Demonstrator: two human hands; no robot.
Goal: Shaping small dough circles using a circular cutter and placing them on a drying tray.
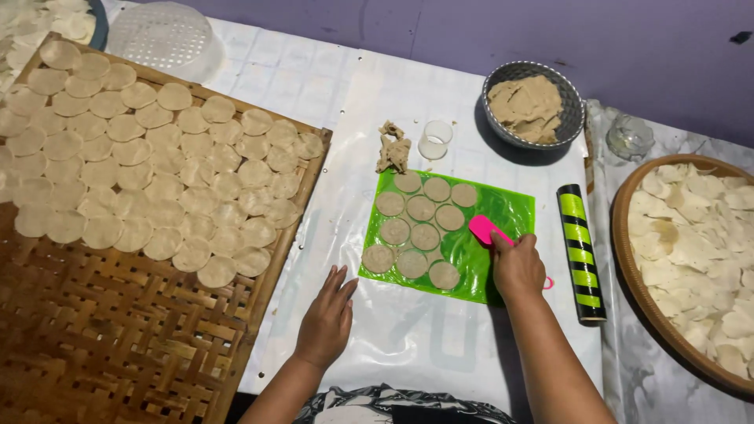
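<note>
Spatula (483, 228) in right hand (517, 267)

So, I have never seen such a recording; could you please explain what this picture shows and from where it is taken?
There is no machine here. A camera on a person's head looks down at their own two bare hands. The right hand holds a pink spatula over a green mat that carries round dough discs. The left hand rests flat and empty on the white table cover. Left lies a woven bamboo tray of discs, right a rolling pin and a round basket; behind, a bowl of dough.
</note>
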